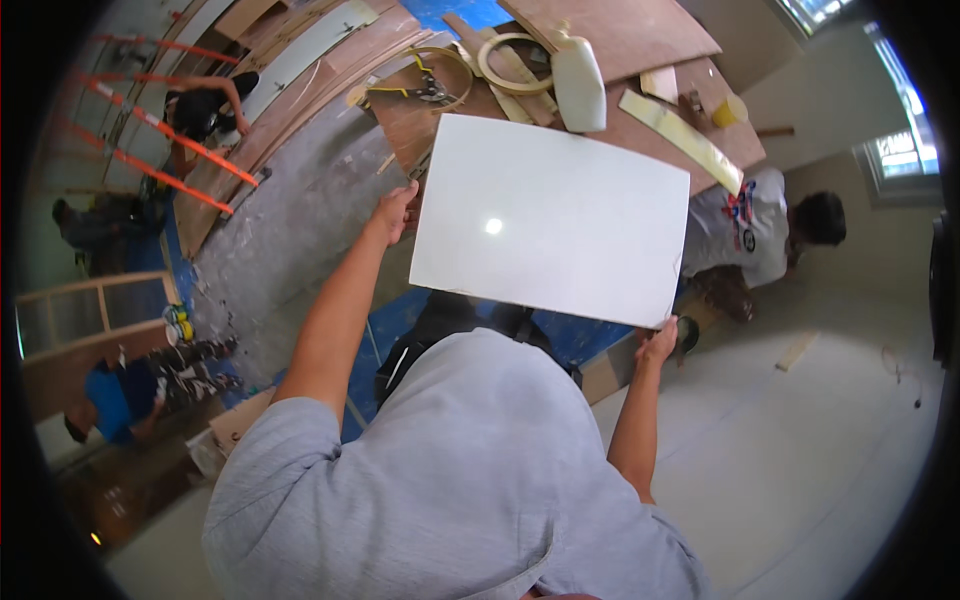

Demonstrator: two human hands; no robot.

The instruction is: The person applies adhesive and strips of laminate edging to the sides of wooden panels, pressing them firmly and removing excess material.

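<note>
Gripping a white rectangular panel (550,215) by its left edge with the left hand (398,210) and its near right corner with the right hand (657,343), a person in a gray shirt (470,450) blocks from view part of a wooden desk's (640,138) near edge; beyond, a white bottle (580,88) sits between a pale ring (484,66) and a long pale strip (685,143).

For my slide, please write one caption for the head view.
A person's left hand and right hand hold a white panel near a white bottle.
</note>
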